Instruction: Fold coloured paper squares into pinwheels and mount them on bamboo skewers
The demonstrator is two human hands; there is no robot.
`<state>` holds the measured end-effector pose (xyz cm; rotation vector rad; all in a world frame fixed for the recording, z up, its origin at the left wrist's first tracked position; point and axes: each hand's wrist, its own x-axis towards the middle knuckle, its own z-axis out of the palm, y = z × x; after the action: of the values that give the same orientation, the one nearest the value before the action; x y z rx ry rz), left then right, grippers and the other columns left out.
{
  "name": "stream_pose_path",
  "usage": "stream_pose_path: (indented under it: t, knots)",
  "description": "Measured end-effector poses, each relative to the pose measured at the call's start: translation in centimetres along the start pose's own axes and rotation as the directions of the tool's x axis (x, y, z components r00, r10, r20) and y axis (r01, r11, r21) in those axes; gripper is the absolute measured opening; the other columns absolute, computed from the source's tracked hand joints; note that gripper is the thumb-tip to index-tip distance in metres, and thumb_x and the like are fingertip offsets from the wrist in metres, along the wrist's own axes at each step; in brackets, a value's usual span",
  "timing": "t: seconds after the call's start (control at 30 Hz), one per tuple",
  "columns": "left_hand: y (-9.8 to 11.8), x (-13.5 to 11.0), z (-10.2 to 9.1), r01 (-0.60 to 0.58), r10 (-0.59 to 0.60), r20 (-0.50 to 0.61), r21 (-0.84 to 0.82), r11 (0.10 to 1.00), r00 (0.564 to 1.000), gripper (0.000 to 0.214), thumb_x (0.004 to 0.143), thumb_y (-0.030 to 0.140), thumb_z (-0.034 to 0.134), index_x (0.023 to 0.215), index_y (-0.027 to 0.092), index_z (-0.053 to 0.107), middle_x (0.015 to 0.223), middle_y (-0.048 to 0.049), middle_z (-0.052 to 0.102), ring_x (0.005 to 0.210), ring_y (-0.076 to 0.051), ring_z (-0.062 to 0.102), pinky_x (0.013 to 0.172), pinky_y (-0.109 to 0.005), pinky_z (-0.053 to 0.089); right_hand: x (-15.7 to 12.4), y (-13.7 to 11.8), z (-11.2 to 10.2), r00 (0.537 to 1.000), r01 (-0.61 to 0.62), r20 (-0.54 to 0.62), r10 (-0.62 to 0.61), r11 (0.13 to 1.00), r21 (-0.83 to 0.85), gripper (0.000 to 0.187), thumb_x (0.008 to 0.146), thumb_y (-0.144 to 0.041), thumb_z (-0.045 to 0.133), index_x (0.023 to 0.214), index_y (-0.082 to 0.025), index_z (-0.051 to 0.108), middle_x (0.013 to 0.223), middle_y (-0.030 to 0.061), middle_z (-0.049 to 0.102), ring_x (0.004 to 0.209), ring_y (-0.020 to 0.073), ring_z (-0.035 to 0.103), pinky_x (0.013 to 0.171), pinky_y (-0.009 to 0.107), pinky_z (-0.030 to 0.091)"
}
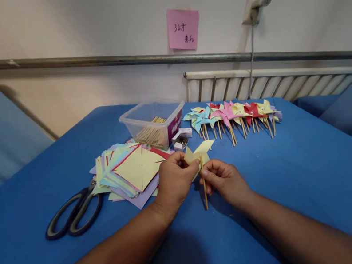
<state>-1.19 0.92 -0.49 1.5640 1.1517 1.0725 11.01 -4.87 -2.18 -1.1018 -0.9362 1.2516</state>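
My left hand [175, 176] is closed on a pale yellow paper pinwheel [204, 148], its thumb pressing near the top of a thin wooden stick [206, 194]. The stick stands roughly upright against the back of the paper. Lower down, my right hand [226, 180] pinches the stick between thumb and fingers. Whether a pin joins paper and stick is hidden by the fingers. Left of my left hand lies a pile of coloured paper squares [138, 167], a yellow one with slit corners on top. Just beyond the hands is a small open box of metal pins [181, 142].
Large dark-handled scissors [74, 212] lie left of the paper pile. A clear plastic tub [145, 112] holds many wooden sticks [152, 131]. Several finished pinwheels [227, 114] lie in a row at the back right of the blue table [306, 182], near a radiator [236, 88].
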Motion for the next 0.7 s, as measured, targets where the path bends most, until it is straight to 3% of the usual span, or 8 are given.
stream_pose_path:
  t: [0.7]
  knots:
    - [0.23,-0.13,0.05,-0.015,0.015,0.003,0.059,0.998,1.0,0.02,0.068,0.033,0.069,0.067,0.016,0.058,0.059,0.0015,0.057,0.054,-0.012,0.052,0.049,-0.022,0.036,0.01,-0.11,-0.02,1.0,-0.012,0.005,0.012,1.0,0.008,0.037,0.067,-0.05,0.072,0.067,-0.017,0.055,0.049,-0.0039,0.059,0.038,0.0065,0.049,0.04,0.019,0.04]
